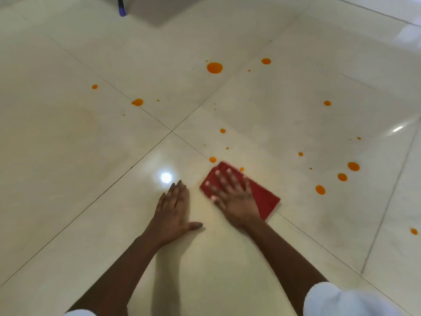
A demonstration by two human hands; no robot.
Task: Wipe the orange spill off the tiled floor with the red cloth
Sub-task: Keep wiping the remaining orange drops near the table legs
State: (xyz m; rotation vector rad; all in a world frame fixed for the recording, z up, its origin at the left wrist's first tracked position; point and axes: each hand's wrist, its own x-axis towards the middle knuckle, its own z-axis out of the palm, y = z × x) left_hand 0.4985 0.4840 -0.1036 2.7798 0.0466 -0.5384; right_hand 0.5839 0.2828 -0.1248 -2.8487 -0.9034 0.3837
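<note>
A folded red cloth [265, 197] lies flat on the glossy cream tiled floor [91, 156]. My right hand [232, 195] presses down on it with fingers spread, slightly blurred. My left hand [174, 207] rests flat on the bare tile just left of the cloth, fingers together and thumb out, holding nothing. Orange spill drops are scattered over the floor: a large one [214, 67] far ahead, one [137, 102] on a grout line at the left, a small one [212, 159] touching distance beyond the cloth, and several [353, 166] to the right.
Dark grout lines cross just ahead of my hands [172, 131]. A purple-blue object [121, 8] stands at the far top beside a grey base [159, 12]. A bright light reflection [166, 177] sits near my left fingertips. White sleeves show at the bottom edge.
</note>
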